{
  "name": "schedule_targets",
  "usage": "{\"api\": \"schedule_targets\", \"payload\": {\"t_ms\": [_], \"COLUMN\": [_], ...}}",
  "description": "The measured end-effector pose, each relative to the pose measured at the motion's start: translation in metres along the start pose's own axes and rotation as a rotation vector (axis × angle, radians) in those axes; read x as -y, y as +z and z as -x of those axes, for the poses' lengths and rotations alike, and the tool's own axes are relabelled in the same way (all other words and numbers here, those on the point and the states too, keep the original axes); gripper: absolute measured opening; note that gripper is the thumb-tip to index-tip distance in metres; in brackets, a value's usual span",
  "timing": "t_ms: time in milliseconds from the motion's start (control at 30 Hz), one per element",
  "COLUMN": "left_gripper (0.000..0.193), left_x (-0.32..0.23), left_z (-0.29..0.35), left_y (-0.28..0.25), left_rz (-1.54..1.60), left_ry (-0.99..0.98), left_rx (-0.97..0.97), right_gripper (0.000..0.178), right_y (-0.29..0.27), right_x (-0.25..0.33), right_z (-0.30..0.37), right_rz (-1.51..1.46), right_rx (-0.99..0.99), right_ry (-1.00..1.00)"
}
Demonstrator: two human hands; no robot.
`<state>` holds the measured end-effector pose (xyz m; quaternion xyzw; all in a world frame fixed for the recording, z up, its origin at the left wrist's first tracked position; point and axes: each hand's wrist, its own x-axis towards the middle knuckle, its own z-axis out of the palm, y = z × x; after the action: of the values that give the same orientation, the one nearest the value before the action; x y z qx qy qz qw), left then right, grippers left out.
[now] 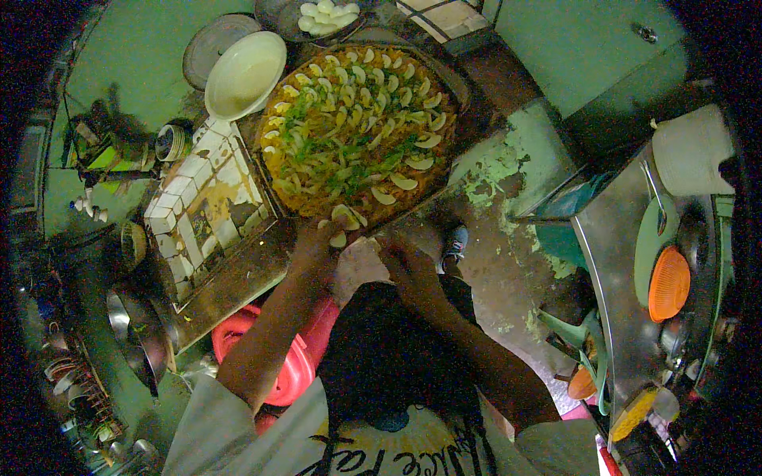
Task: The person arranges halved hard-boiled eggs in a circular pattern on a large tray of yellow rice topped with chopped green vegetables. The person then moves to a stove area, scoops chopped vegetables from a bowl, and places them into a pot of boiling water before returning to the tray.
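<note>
A large round pan (451,159) holds orange-yellow food (349,143) strewn with chopped green herbs. Boiled egg slices (404,182) lie in curved rows on top, mostly along the far and right parts. At the pan's near rim, my left hand (317,236) is closed around a few pale egg slices (347,218). My right hand (403,260) is just to its right, off the pan, fingers bent and bunched together. Whatever its fingertips may hold is too dark to make out. Behind the pan, several whole peeled eggs (326,18) sit in a dark dish.
A pale bowl (246,77) leans beside the pan at the far left, near a round grey lid (216,52). White broken tiles (186,190) cover the ledge at left. Red plastic tubs (290,373) stand below my left arm. A metal counter at right bears an orange basket (669,284).
</note>
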<state>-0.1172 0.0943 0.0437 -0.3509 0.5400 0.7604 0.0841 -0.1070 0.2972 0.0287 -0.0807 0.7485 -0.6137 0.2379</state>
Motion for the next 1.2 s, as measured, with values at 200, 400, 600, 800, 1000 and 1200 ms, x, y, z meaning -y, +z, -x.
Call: {"api": "schedule_targets", "payload": {"t_ms": [200, 400, 600, 800, 1000, 1200], "left_gripper": [0.03, 0.031, 0.034, 0.036, 0.039, 0.044], "left_x": [-0.002, 0.009, -0.027, -0.02, -0.057, -0.071], "left_z": [-0.014, -0.015, -0.001, -0.009, 0.009, -0.005], "left_y": [-0.016, -0.046, -0.039, -0.06, -0.064, -0.064], "left_rz": [0.176, 0.087, 0.131, 0.065, -0.476, -0.386], "left_ry": [0.006, -0.065, -0.108, -0.077, 0.003, -0.107], "left_rx": [0.046, 0.016, 0.019, 0.0, 0.027, -0.082], "right_gripper": [0.026, 0.026, 0.03, 0.031, 0.029, 0.029], "right_y": [0.012, 0.031, 0.058, 0.068, 0.104, 0.116], "right_x": [0.05, 0.022, 0.012, 0.049, -0.005, 0.023], "right_z": [-0.005, 0.014, -0.01, 0.006, -0.006, -0.034], "right_rz": [-0.384, -0.164, -0.394, -0.545, -0.449, -0.776], "right_rx": [0.046, 0.043, -0.019, 0.084, 0.013, 0.013], "right_ry": [0.294, 0.102, 0.111, 0.251, 0.14, 0.324]}}
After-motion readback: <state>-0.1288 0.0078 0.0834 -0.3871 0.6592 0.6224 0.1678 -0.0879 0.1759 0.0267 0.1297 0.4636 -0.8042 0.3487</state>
